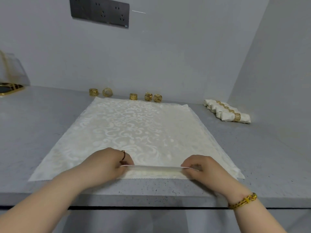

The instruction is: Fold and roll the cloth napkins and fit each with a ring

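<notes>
I see a cream napkin [134, 132] spread flat on the grey desk [42, 132]. Left hand [104, 163] and right hand [200, 167] each have fingers pinched shut on its near hem (a narrow fold is raised between them). Five gold rings [133, 96] line the far edge at 12 o'clock; finished rolls [227, 112] lie at 2 o'clock.

Soft, even, fairly bright light leaves only faint shadows on the speckled grey stone bench [50, 125]. No glare shows. Wide-angle distortion bends the bench's near edge and the walls. The whole picture looks slightly soft and grainy.
</notes>
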